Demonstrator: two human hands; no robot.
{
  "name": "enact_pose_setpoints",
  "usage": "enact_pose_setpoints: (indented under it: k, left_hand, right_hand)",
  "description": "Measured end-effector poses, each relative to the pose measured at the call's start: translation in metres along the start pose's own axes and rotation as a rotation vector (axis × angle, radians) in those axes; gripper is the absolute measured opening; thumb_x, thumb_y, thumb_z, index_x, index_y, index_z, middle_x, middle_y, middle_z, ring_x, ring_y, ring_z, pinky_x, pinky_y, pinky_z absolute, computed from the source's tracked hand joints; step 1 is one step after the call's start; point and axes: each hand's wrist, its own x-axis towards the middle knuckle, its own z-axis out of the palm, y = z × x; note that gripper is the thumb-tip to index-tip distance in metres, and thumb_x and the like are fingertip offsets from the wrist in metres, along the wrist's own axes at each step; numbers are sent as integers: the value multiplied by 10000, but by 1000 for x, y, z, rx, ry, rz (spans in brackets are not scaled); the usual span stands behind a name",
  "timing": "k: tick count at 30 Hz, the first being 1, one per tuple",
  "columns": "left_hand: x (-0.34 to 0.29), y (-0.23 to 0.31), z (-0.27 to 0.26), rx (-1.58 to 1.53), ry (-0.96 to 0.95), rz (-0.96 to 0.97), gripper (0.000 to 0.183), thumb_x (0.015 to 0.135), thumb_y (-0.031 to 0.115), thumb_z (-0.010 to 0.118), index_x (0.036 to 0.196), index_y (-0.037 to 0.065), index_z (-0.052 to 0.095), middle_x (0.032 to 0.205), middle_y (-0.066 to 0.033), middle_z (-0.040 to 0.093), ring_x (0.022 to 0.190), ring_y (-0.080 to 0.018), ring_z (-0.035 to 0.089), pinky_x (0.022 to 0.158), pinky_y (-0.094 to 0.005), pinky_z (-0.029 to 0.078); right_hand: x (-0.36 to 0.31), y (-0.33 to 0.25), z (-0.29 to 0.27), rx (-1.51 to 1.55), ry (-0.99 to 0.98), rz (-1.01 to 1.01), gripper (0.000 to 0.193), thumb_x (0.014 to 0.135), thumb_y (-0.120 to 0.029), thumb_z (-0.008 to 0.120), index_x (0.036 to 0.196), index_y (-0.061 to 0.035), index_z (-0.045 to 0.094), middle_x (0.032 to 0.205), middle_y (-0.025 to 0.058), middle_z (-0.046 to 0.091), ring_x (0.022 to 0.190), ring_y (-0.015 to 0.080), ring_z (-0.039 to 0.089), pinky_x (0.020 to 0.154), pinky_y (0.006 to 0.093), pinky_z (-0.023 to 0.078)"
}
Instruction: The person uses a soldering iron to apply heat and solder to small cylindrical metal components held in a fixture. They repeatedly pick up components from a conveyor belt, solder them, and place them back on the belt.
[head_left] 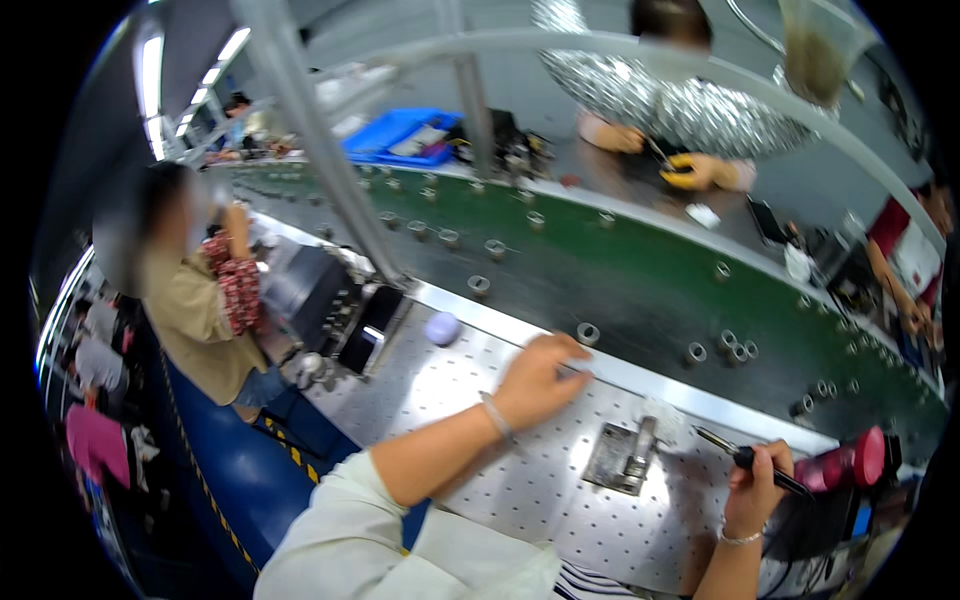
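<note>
My left hand (541, 383) reaches over the perforated metal worktop (520, 475) to the near edge of the conveyor belt (640, 345). Its thumb and forefinger are apart, and I see nothing held between them. Just beyond the fingertips, a small metal ring-shaped part (588, 333) stands on the belt. My right hand (757, 490) grips a soldering iron (743, 457) by its black handle, with the tip pointing up and left. Between my hands, a small metal fixture (620, 458) sits on the worktop. A whitish, blurred clump (661, 421) lies beside it.
Several similar ring parts (479, 287) are spread along the green belt. A pink-red cylindrical container (850, 461) stands at the right, a purple ball (441, 328) at the left near a phone (374, 330). A metal post (330, 150) rises at the belt's edge. Co-workers sit across and at left.
</note>
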Motion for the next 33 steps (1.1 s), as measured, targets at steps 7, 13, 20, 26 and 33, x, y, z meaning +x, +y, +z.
enact_pose_setpoints:
  k: [7, 13, 20, 26, 33]
  left_hand:
    - [-20, 11, 19, -349, -58, -277, 163, 800, 145, 630, 888, 12, 663, 801, -68, 628, 690, -118, 576, 631, -246, 469]
    - [-17, 4, 19, -501, -29, -423, 176, 819, 163, 619, 877, 3, 664, 730, -36, 638, 646, -84, 558, 609, -234, 459]
    - [-15, 3, 13, -596, 11, -468, 154, 838, 139, 600, 898, 5, 648, 681, -12, 592, 518, -59, 495, 469, -221, 407]
    - [-8, -2, 16, -632, -12, -577, 146, 860, 145, 590, 898, 8, 622, 650, -1, 565, 499, -52, 478, 412, -214, 387]
    - [-6, -8, 9, -627, -48, -599, 146, 862, 156, 595, 900, 16, 619, 664, -6, 572, 520, -45, 491, 416, -201, 408]
  right_hand:
    - [6, 15, -6, 9, 83, -11, 165, 872, -133, 546, 745, -81, 454, 620, 9, 520, 467, 48, 454, 418, 160, 346]
    - [12, 24, -14, -54, 144, -5, 193, 873, -139, 553, 708, -95, 463, 608, -9, 498, 456, 35, 450, 406, 146, 328]
    - [15, 29, -11, -35, 120, 9, 217, 890, -168, 546, 707, -116, 442, 611, -24, 481, 454, 31, 434, 398, 148, 302]
    - [12, 18, 3, -17, 115, 31, 183, 879, -155, 536, 729, -90, 454, 624, 3, 517, 459, 38, 448, 404, 150, 331]
    - [6, 16, 9, -32, 77, 32, 184, 892, -157, 525, 744, -94, 434, 627, -12, 471, 476, 30, 416, 421, 152, 296]
